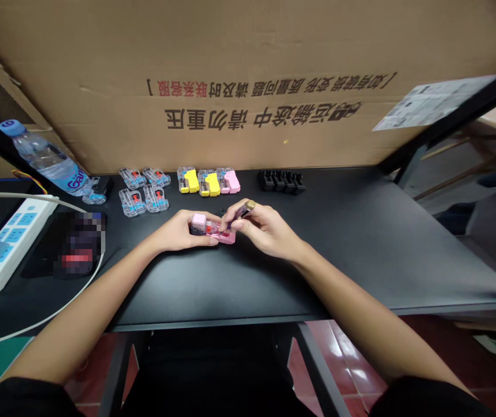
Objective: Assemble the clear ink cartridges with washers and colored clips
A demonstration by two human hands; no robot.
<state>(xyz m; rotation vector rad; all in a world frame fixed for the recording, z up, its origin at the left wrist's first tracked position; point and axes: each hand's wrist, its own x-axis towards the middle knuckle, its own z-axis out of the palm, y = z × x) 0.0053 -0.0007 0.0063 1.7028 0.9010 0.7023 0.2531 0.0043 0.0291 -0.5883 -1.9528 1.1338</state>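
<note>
My left hand (180,230) is closed around a small pink-and-clear plastic toy gun (209,228) with a red part inside, steadying it just above the table. In my right hand (269,229) is a short screwdriver (248,208) with a gold-coloured end cap. It tilts down toward the toy, and fingers cover its tip, so I cannot tell whether it touches a screw. Behind the hands lie some tiny dark pieces (220,212), partly hidden. Farther back sit two yellow-and-clear toy guns (209,184) and a pink-and-clear one (230,180).
Several clear casings with red and blue parts (156,198) lie back left. A row of black parts (281,181) stands back right. To the left are a water bottle (50,159), a white power strip (13,237) and a cable (95,272). Cardboard (248,58) walls the back.
</note>
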